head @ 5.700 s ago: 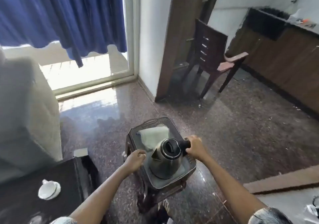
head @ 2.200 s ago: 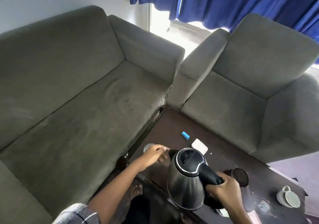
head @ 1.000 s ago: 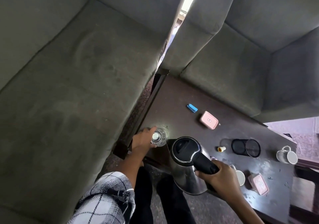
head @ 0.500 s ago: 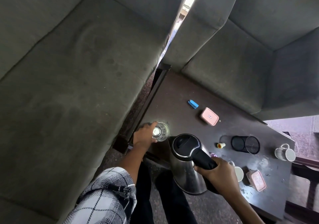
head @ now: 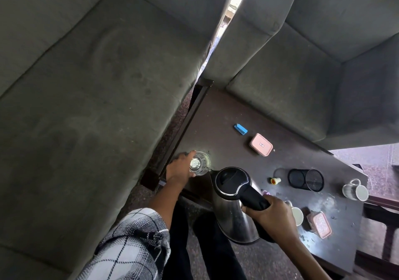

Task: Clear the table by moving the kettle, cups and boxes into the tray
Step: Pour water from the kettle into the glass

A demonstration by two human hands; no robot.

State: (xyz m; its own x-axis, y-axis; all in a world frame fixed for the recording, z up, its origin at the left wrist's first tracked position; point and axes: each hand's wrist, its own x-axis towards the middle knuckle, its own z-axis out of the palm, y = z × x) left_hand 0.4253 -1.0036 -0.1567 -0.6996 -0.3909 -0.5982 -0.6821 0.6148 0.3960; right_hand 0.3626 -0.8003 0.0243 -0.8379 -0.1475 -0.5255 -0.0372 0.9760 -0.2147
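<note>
Kettle [head: 232, 195] is out of the tray again! Seconds back it was being set down in the tray; now it is held in the air over the near edge of the surface [head: 226, 117], spout turned toward the glass [head: 199, 163]. For the task, that step is judged undone: the kettle will have to be carried back, and no tray is in view.

Left of the kettle, the glass has been taken up. The left hand [head: 179, 169] is laid against its side, fingers curled round it, and the glass is kept on the surface just beside the spout. A pour looks likely, though none is seen.

On the kettle itself, the black handle is gripped by the right hand [head: 272, 217], fingers clenched tight round it.

Now the count, out from the kettle:
- One kettle and one glass.
- Two cups: a white cup [head: 297, 216] just right of the kettle, partly hidden by the right hand, and a mug [head: 355, 191] far right, on its side.
- Two boxes: a pink box [head: 260, 144] beyond the kettle, and a second pink box [head: 319, 224] right of it, past the white cup.
- One blue item [head: 240, 129] beyond the kettle, one yellow cap [head: 275, 180] and one mesh holder [head: 305, 179] to its right.

Nothing counted here is in the tray yet.
</note>
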